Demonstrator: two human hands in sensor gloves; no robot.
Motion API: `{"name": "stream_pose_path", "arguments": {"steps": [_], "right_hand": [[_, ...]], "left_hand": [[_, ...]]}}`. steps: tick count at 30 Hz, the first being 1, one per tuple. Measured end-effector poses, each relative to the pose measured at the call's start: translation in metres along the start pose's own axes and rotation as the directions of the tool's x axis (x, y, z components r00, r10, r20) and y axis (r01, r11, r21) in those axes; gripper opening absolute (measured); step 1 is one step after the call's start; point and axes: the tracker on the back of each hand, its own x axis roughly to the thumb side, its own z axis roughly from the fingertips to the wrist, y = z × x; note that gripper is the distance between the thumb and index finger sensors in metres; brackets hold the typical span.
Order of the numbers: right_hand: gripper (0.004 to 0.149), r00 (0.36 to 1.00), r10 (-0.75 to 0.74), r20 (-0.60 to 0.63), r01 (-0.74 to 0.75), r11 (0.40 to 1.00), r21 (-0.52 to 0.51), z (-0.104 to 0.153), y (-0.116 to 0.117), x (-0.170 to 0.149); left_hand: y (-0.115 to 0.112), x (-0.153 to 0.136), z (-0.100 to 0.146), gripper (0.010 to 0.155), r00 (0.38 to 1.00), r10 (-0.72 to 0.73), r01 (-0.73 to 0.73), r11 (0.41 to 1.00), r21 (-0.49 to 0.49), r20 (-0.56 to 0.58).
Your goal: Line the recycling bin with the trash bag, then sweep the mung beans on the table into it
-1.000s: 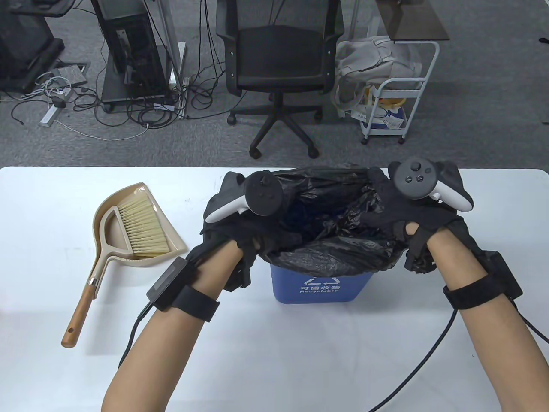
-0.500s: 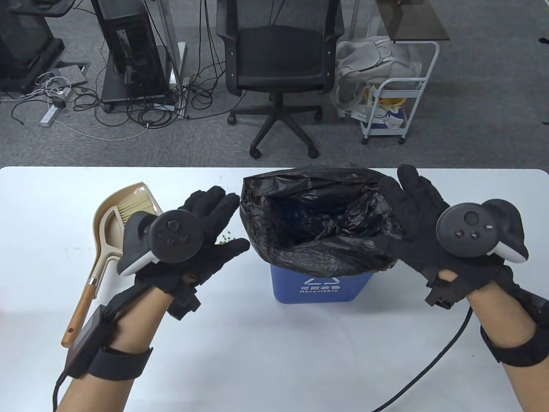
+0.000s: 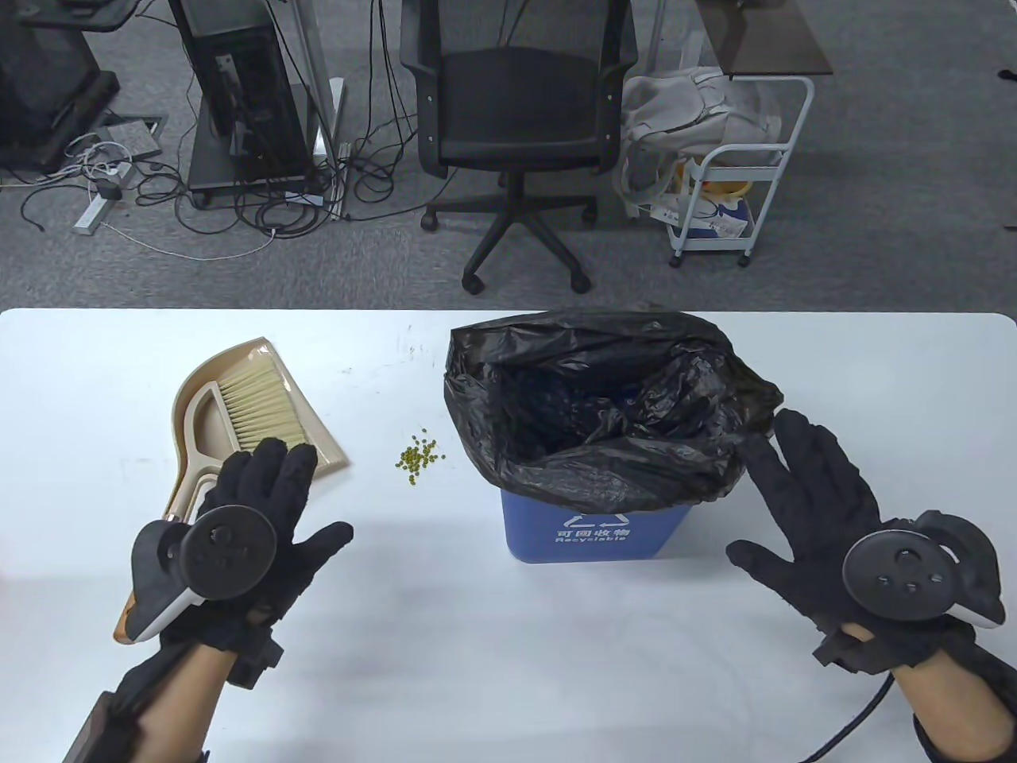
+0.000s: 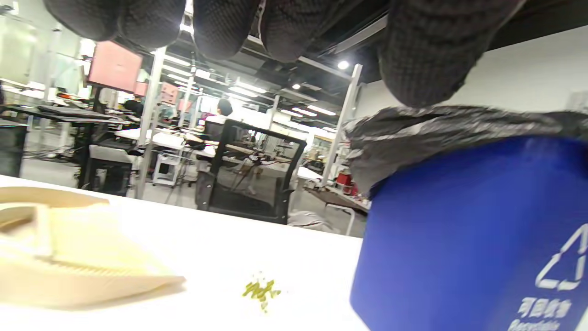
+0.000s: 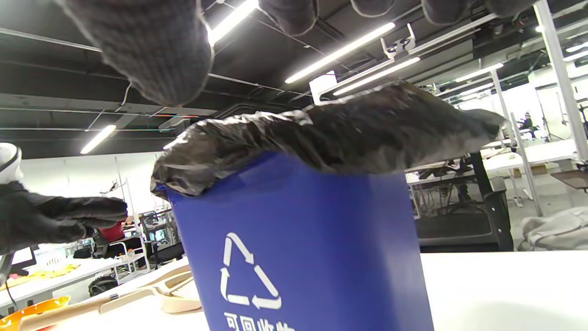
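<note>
Now that both hands have let go and pulled back, the trash bag [image 3: 604,397] sits folded over the blue recycling bin [image 3: 592,532]: lining looks done. Left hand [image 3: 254,517] hovers open over the brush handle [image 3: 147,584]; right hand [image 3: 818,517] splayed, empty. Mung beans [image 3: 419,458] wait on the counter [image 3: 508,675], left of the bin. Sweeping's next, I'd say.

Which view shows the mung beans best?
Table view: the mung beans lie as a small loose cluster on the table, between the dustpan and the recycling bin, unobstructed. Left wrist view shows them low and blurred, as a greenish smear. Right wrist view does not show them; the bin fills it.
</note>
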Motion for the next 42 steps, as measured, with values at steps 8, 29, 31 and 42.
{"name": "stream_pose_path", "arguments": {"steps": [8, 29, 31, 42], "right_hand": [[0.092, 0.996, 0.078, -0.044, -0.078, 0.997, -0.013, 0.003, 0.008, -0.010], [0.091, 0.993, 0.108, 0.041, -0.107, 0.994, -0.026, 0.014, 0.009, 0.018], [0.091, 0.992, 0.113, 0.049, -0.112, 0.993, -0.028, 0.014, 0.008, 0.021], [0.091, 0.986, 0.135, 0.095, -0.134, 0.991, -0.013, 0.007, 0.011, 0.042]], "left_hand": [[-0.020, -0.015, 0.019, 0.093, 0.981, -0.158, 0.156, 0.987, -0.027, -0.115], [-0.051, -0.112, 0.046, 0.094, 0.762, -0.352, 0.242, 0.934, -0.264, -0.544], [-0.054, -0.116, 0.046, 0.091, 0.750, -0.363, 0.244, 0.929, -0.278, -0.553], [-0.069, -0.136, 0.050, 0.090, 0.741, -0.319, 0.135, 0.933, -0.334, -0.590]]}}
